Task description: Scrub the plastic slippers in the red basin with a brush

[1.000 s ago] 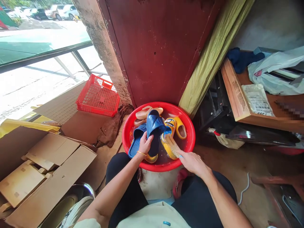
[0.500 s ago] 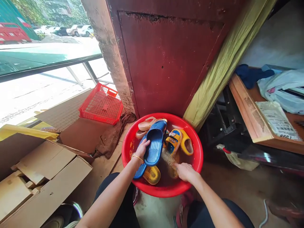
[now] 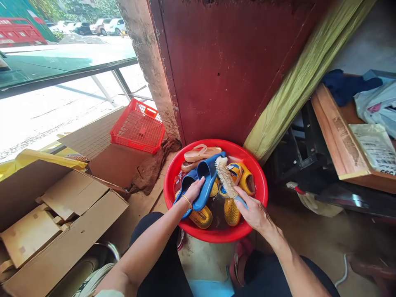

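Observation:
A blue slide sandal (image 3: 208, 178) is gripped at its near edge by my left hand (image 3: 194, 189), tilted on its side above the basin. In my right hand (image 3: 252, 209) is a scrub brush (image 3: 227, 178) with pale bristles and a blue handle, close to the sandal's right side. Both are over a red basin (image 3: 262, 181) of dark water. Around them lie a second blue sandal (image 3: 188, 180), partly hidden by my left hand, beige flip-flops (image 3: 202, 153) at the back, and several yellow slippers (image 3: 247, 178).
Beyond the basin stands a dark red door (image 3: 229, 78) with a yellow-green curtain (image 3: 278, 107) beside it. To the left are a red plastic crate (image 3: 139, 128) and an open cardboard box (image 3: 71, 235). A wooden tray table (image 3: 340, 140) stands to the right.
My right hand has come up out of the water with the brush, which was hardly visible before. The blue sandal has turned from facing up to tilted on its side.

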